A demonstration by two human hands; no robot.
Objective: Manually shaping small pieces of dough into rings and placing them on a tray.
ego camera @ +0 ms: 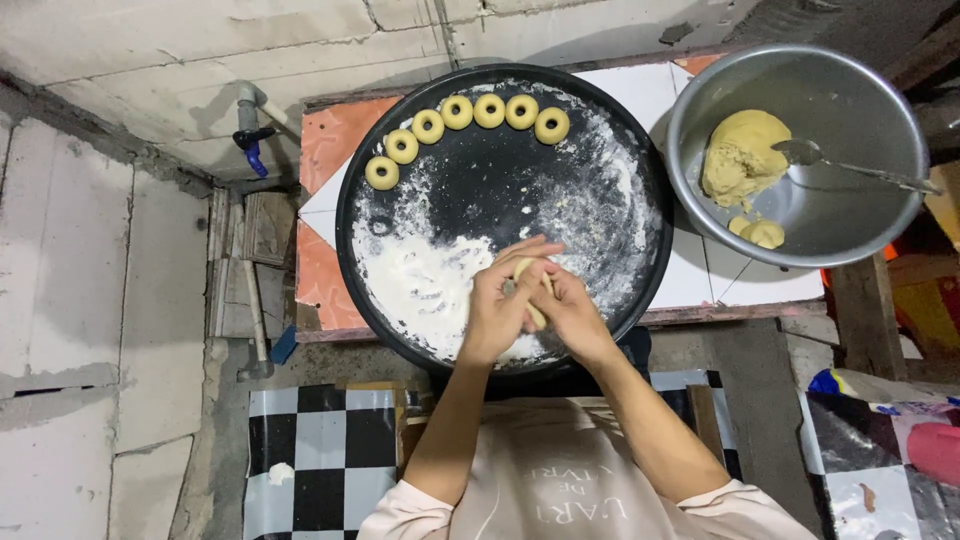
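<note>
While both hands' fingers pinch dough piece [530, 290], floured black tray [640, 300] w/ six rings [457, 112] — steel bowl [880, 90] w/ dough lump [742, 155], spoon [850, 165].

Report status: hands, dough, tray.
Left hand and right hand together, pinching one dough piece. Six dough rings lined along floured black tray rim. Nothing blocking.

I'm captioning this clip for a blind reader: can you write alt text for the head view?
Both hands, left hand and right hand, shape a pale dough piece over a round black floured tray. Seven ring-shaped dough pieces curve along its far edge; a metal bowl holding a yellow dough lump and spoon sits right.
</note>
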